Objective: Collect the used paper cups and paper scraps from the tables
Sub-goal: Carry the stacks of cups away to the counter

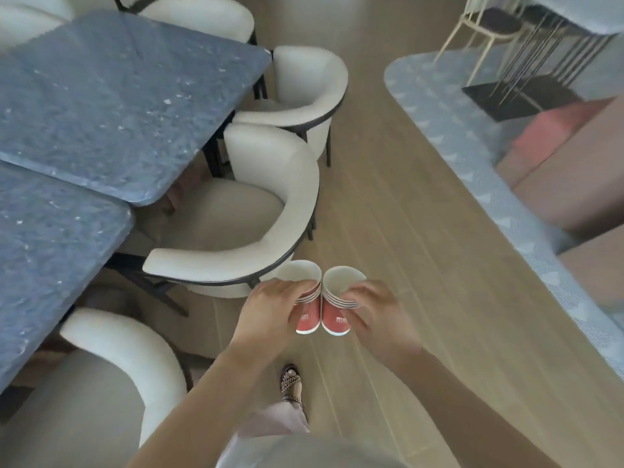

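Head view, and you've got cups in both hands. Your left hand [270, 309] has its fingers curled round the left stack of cups [309, 317], red paper cups nested together with several white rims showing. Your right hand [378, 312] is wrapped the same way round the right stack of cups [337, 320], fingers bent over the rims. The two stacks sit side by side and touch at the rims, mouths tilted up and away from you.

Take the curved white armchair [236, 214] as your marker. Both stacks hang just on your side of its back, over the wooden floor [388, 197]. To the left of that armchair is the near blue table [50, 248], with the far blue table [118, 96] butted against it further back. A second armchair [304, 89] stands just beyond your marker, a third [111, 349] closer to you. Well off to its right lies a pale blue rug [439, 106]. Your sandalled foot [292, 383] shows below the cups.
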A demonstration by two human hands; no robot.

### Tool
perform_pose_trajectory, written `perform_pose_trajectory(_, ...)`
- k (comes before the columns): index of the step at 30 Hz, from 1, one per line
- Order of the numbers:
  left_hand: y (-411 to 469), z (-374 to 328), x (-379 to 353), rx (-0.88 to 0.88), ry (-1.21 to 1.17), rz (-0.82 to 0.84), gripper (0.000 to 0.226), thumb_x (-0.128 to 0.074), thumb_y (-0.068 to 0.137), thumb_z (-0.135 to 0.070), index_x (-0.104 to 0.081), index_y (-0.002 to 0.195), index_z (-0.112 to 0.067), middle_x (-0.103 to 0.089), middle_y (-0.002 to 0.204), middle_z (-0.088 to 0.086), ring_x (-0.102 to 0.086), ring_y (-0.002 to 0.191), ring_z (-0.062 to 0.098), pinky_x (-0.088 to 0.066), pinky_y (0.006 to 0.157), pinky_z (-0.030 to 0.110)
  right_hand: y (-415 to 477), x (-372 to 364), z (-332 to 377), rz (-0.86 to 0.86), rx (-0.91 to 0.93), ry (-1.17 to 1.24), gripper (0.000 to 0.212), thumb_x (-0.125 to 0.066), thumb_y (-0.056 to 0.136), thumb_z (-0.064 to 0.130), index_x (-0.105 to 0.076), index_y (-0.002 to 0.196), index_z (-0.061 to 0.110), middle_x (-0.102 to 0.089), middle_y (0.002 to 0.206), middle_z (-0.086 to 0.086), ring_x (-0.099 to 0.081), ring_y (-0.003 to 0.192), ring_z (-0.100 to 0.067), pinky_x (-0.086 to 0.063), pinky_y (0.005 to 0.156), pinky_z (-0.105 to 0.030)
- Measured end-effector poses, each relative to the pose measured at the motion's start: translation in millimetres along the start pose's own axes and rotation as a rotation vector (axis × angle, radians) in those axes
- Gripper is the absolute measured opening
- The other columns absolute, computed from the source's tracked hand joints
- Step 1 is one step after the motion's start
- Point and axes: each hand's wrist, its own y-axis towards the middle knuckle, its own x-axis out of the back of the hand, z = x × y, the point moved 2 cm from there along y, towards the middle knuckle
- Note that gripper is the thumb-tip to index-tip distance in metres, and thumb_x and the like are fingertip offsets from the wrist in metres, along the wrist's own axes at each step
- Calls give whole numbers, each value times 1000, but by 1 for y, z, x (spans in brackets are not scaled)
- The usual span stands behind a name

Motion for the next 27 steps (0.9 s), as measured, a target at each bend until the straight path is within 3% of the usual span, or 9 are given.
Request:
perform_pose_trajectory(5,72,9,-8,-86,-18,38,43,-77,65,-5,-66,104,-19,-73,87,0,-65,75,28,-50,68,33,53,12,-25,-50,-83,-31,21,-69,75,4,-67,95,11,-66,96,-6,-60,93,-28,-41,76,-27)
perform_pose_trajectory(9,121,8,-19,-150,-15,76,35,-69,70,-13,-65,104,-21,-72,85,-2,-64,72,27,-50,66,33,80,19,-49,-77,-153,-10,22,-67,77,3,-68,97,12,-66,98,-5,-58,98,-26,-48,77,-32)
perform_pose_trajectory(14,182,2,-41,-178,-30,156,41,-75,69,-10,-64,107,-22,-72,87,-3,-65,75,27,-50,68,32,114,31,-90,-132,-198,-3,25,-71,73,1,-69,94,13,-66,94,-4,-60,94,-26,-51,74,-33)
perform_pose_trajectory(27,446,-51,-134,-144,10,241,39,-64,81,-17,-58,118,-27,-68,107,-1,-59,100,25,-49,82,35,294,114,-283,-130,-224,-17,27,-74,69,2,-69,94,11,-67,95,-6,-62,91,-29,-50,72,-31)
